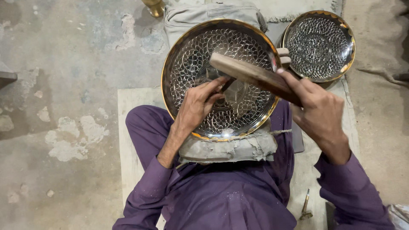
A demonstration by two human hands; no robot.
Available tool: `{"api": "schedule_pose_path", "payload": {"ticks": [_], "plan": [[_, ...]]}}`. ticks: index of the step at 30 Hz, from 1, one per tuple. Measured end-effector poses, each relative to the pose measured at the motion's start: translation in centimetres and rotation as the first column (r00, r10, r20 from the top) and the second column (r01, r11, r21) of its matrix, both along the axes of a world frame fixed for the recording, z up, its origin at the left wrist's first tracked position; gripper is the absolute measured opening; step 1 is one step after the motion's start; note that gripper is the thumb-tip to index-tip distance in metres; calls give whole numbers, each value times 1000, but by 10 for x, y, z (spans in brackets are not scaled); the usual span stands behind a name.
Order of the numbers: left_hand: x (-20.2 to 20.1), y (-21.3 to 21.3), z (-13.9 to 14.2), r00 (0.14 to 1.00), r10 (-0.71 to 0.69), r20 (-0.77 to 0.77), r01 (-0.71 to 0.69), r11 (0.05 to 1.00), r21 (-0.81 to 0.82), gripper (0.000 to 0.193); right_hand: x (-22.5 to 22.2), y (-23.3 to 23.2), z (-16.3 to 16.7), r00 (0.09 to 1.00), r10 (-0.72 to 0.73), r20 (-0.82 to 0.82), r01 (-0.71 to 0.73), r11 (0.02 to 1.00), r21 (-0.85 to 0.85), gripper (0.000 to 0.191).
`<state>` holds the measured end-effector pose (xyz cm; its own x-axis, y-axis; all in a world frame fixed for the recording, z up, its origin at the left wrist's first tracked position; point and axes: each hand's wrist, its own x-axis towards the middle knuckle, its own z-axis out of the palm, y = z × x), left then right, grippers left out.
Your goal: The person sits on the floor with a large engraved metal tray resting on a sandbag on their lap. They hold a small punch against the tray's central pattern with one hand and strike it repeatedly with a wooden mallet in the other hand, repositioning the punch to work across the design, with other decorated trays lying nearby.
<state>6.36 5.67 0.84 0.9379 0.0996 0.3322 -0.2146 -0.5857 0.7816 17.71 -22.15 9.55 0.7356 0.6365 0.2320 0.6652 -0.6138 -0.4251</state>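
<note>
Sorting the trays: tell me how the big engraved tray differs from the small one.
The big engraved tray looks larger and rests tilted on a grey pad, under both hands; the small engraved tray lies on the mat, untouched. Both are round, silvery, gold-rimmed.

No packages, labels, signs or screens in view.
</note>
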Motion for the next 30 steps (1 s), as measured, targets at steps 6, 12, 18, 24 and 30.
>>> {"api": "schedule_pose_path", "payload": {"ticks": [6, 12, 18, 24, 30], "plan": [[17, -2, -22, 996, 85, -7, -85, 992, -94, 41, 1, -7, 1, 995, 19, 98, -24, 998, 51, 66], [20, 1, -10, 999, 11, 38, -9, 997, -73, 54, 10, -12, -10, 996, -36, 85, 42, 996, -73, 64], [20, 1, 4, 1000, -4, 9, 4, 999, -41, 57, 14, -12, -15, 989, -7, 146, 19, 997, -77, 66], [19, 1, 4, 1000, -5, 3, 5, 998, -56, 58, 27, -5, -16, 990, 60, 126, -81, 981, 175, 66], [20, 0, -1, 999, 1, 37, -2, 999, 32, 50, 33, -8, -20, 942, 128, 310, -90, 987, -132, 52]]}}
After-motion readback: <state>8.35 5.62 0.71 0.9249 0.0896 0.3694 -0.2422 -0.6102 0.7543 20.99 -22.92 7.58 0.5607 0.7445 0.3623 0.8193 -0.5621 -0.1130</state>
